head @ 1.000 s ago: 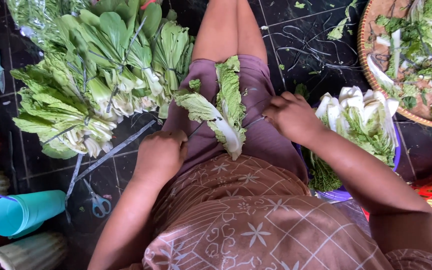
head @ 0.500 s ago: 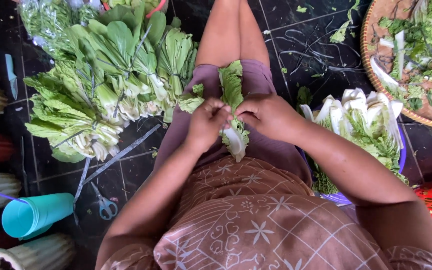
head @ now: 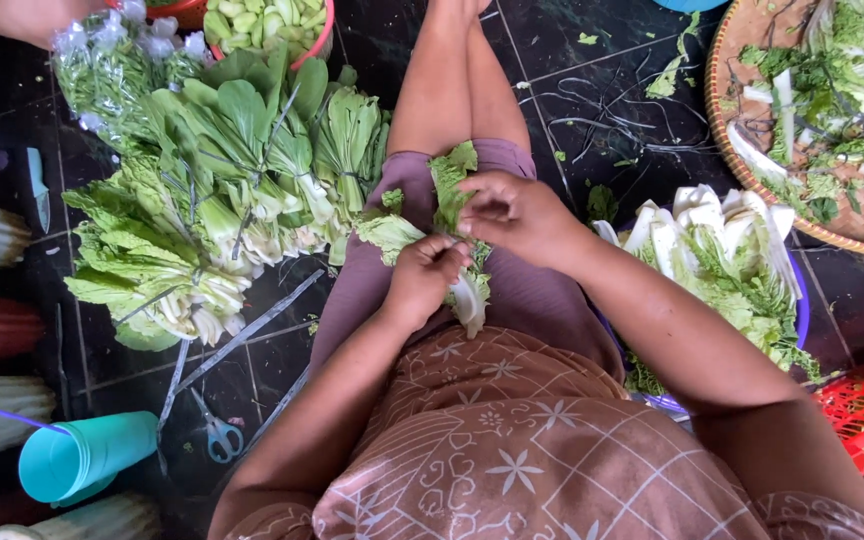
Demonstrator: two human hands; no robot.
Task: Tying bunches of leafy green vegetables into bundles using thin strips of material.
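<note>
Head view: both hands grasp a leafy bunch on the lap.
Left hand clenches the stalks (steadying them); right hand pinches the leaves.

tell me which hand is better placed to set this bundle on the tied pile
Left, probably. The left hand grips the leafy bundle on the lap, and the tied pile of greens lies on the floor on that same side. The right hand would have to cross the body.

Both hands now together on the leafy bunch (lap).
</note>
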